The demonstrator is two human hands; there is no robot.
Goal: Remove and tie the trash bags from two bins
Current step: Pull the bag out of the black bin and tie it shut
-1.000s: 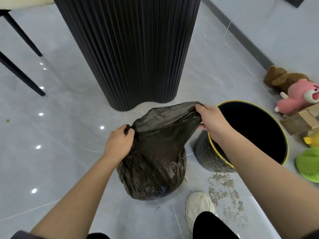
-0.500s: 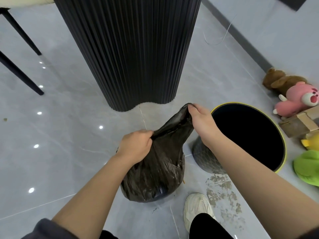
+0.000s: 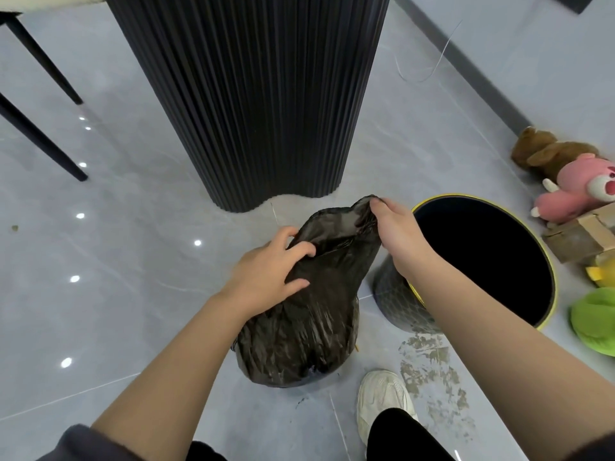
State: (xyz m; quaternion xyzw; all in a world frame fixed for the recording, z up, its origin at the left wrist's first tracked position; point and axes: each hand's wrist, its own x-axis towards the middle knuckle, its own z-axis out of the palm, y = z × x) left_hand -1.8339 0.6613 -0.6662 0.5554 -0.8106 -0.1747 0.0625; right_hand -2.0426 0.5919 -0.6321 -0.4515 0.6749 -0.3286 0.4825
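Note:
A filled black trash bag [image 3: 306, 331] stands on the grey tile floor in front of me. My right hand [image 3: 397, 234] pinches the bag's top edge and holds it up. My left hand [image 3: 271, 272] lies on the bag's left side just below the neck, its fingers curled into the plastic. Right of the bag stands a black bin with a yellow rim [image 3: 550, 281], with no bag showing inside it.
A tall black ribbed column [image 3: 253, 94] rises just behind the bag. Black chair legs [image 3: 40, 138] stand at the far left. Plush toys [image 3: 579, 176], a cardboard box [image 3: 579, 236] and a green object [image 3: 595, 322] lie along the right wall. My white shoe [image 3: 382, 399] is under the bag's right side.
The bag's wide-open mouth has been drawn together into a narrow neck. My left hand let go of the rim and slid right onto the bag's side; my right hand stayed on the top.

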